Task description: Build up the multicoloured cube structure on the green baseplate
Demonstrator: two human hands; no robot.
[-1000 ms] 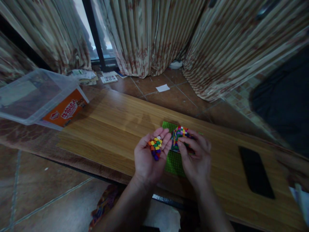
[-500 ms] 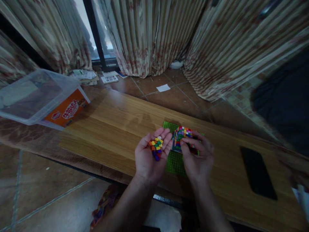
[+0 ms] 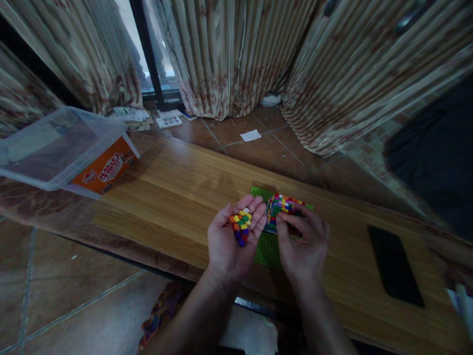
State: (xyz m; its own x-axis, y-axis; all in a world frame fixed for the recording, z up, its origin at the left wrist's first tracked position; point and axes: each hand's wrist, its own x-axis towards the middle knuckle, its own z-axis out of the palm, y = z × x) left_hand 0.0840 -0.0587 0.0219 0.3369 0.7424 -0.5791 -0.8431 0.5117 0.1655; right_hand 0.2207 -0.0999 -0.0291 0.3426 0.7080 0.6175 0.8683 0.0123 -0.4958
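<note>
My left hand (image 3: 229, 241) is cupped palm up and holds a small heap of loose coloured bricks (image 3: 240, 225) in its palm. Right beside it, my right hand (image 3: 303, 244) grips a multicoloured block of stacked bricks (image 3: 282, 208), fingers curled over its near side. That block stands on a green baseplate (image 3: 266, 250) lying on the wooden board (image 3: 173, 197). The fingertips of the left hand touch the block's left face.
A clear plastic tub with an orange label (image 3: 66, 150) lies at the board's far left end. A black phone (image 3: 395, 266) rests on the board to the right. Striped curtains (image 3: 236, 54) hang behind, with papers (image 3: 168, 121) on the tiled floor.
My right hand has shifted slightly to the right over the brick block, and the fingers have curled lower on its near side. The left hand stays cupped with the loose bricks.
</note>
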